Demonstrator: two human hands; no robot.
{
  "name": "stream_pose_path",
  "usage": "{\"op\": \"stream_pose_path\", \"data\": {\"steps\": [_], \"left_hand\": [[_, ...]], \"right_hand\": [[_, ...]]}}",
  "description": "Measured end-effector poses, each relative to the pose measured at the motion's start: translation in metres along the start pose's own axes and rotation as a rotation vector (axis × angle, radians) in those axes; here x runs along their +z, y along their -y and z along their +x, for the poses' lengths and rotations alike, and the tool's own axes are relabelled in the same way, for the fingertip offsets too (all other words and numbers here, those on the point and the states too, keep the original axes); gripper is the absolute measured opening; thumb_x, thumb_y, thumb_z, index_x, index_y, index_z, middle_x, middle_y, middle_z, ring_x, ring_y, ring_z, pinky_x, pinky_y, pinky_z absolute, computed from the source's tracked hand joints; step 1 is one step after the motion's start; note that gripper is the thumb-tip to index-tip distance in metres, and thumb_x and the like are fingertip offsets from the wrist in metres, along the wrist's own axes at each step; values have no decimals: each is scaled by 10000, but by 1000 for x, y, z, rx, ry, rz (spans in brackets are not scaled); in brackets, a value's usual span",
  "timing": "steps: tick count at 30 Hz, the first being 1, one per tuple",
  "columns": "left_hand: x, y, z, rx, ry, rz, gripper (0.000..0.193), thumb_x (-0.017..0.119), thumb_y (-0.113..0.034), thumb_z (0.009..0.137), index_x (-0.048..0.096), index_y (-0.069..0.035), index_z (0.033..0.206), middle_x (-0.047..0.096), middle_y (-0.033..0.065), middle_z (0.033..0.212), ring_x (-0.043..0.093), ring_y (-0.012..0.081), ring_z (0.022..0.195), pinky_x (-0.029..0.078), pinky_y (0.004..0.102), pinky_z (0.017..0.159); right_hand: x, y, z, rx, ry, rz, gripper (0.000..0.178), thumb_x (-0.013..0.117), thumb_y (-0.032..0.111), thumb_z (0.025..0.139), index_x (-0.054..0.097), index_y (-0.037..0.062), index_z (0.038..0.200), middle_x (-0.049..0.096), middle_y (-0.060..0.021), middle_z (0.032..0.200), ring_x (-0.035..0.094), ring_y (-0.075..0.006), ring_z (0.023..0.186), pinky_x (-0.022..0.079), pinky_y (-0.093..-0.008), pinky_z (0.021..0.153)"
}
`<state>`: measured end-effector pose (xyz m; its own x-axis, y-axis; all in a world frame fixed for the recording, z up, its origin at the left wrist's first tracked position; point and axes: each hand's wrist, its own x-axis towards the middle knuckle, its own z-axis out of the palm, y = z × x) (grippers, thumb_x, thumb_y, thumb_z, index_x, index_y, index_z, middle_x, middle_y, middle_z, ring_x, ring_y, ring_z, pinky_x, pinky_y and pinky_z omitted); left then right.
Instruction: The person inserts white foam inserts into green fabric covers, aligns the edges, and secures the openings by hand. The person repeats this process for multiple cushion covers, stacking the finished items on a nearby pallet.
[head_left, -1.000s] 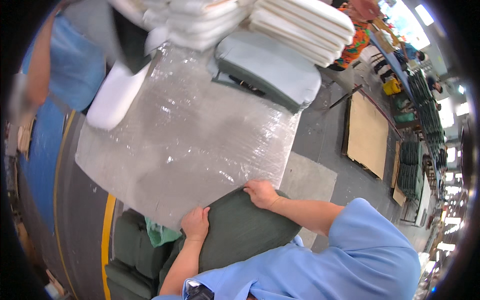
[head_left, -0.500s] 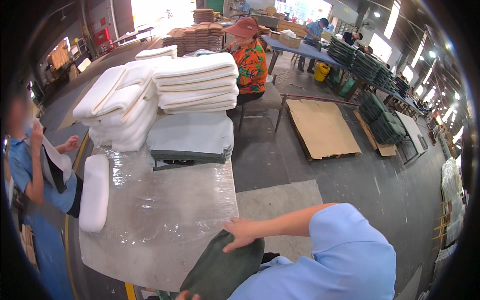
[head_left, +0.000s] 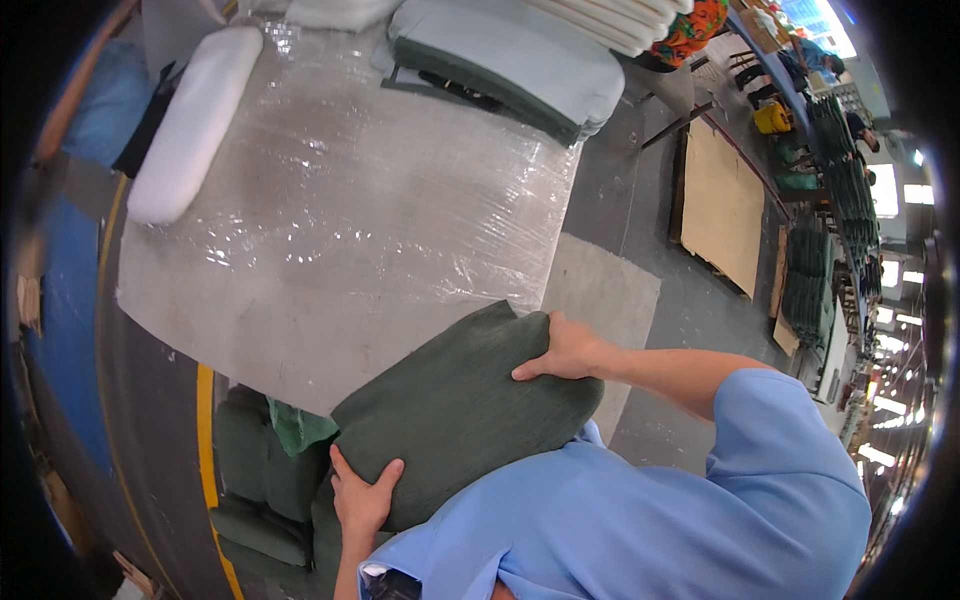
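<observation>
A dark green cushion [head_left: 465, 415] lies tilted against my front at the near edge of the table. My right hand [head_left: 568, 350] grips its right end, the thumb on top and the other fingers out of sight over the edge. At the lower left end, my left hand [head_left: 362, 490] holds it with the thumb over the face. Fingers on the underside are hidden. Below and left of the table, several more dark green cushions [head_left: 262, 455] are piled, with a piece of green plastic film [head_left: 298, 425] beside them.
Clear plastic film covers the grey table [head_left: 340, 200]. On it lie a white foam pad [head_left: 195, 125] at the left and a stack of grey-and-green covers [head_left: 505, 60] at the back. White foam sheets [head_left: 625, 18] stand behind. A brown board [head_left: 722, 205] lies off to the right.
The view has tipped down toward my body. Both hands now show on the cushion, more of which is visible; my left hand was mostly cut off before. The piled green cushions have come into view.
</observation>
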<state>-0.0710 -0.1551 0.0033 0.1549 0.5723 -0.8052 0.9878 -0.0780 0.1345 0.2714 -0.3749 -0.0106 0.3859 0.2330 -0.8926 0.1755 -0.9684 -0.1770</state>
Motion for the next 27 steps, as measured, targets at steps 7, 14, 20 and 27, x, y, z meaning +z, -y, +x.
{"op": "stream_pose_path", "data": {"steps": [7,14,20,27], "left_hand": [[3,-3,27,20,-38,-124,1200,895,-531,770,259,51,1605,586,340,1420,585,464,1326,460,479,1115],[-1,-9,56,-33,-31,-151,1006,883,-519,802,436,80,1475,671,330,1298,656,460,1233,500,469,1060],[-4,-5,78,40,6,-189,784,830,-498,864,610,92,1331,709,288,1272,680,407,1216,512,443,1040],[9,9,100,88,-17,-209,666,759,-469,944,701,167,1131,737,317,1124,705,373,1102,520,416,969]], "right_hand": [[-3,7,23,92,17,-13,1128,864,709,728,481,-153,1347,685,-294,1201,694,-413,1156,564,-474,989],[-5,6,44,101,47,82,954,833,672,793,642,-145,1246,724,-271,1176,726,-361,1108,571,-440,964],[-15,6,54,129,162,175,879,808,658,821,707,-115,1227,758,-244,1149,739,-357,1082,557,-437,967],[0,-19,78,-21,120,349,820,767,645,872,672,24,1398,703,-200,1357,655,-345,1278,491,-420,1093]]}}
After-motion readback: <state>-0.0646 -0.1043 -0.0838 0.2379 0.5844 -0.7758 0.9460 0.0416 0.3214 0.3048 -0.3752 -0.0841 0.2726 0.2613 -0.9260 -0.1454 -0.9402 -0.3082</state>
